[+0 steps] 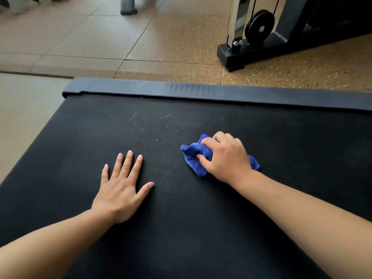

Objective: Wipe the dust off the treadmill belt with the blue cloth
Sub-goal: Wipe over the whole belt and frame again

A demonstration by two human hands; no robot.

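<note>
The black treadmill belt (201, 228) fills the lower part of the view. Pale specks of dust (138, 122) lie on it toward the far side, left of centre. My right hand (225, 158) grips a bunched blue cloth (194, 156) and holds it down on the belt, right of the dust. My left hand (120, 186) rests flat on the belt with its fingers spread, holding nothing, about a hand's width left of the cloth.
A dark side rail (201, 90) borders the belt's far edge. Beyond it is tan speckled tile floor (161, 47). A black gym machine base with a pulley (259, 27) stands at the back right. A grey post foot (128, 9) stands at the back.
</note>
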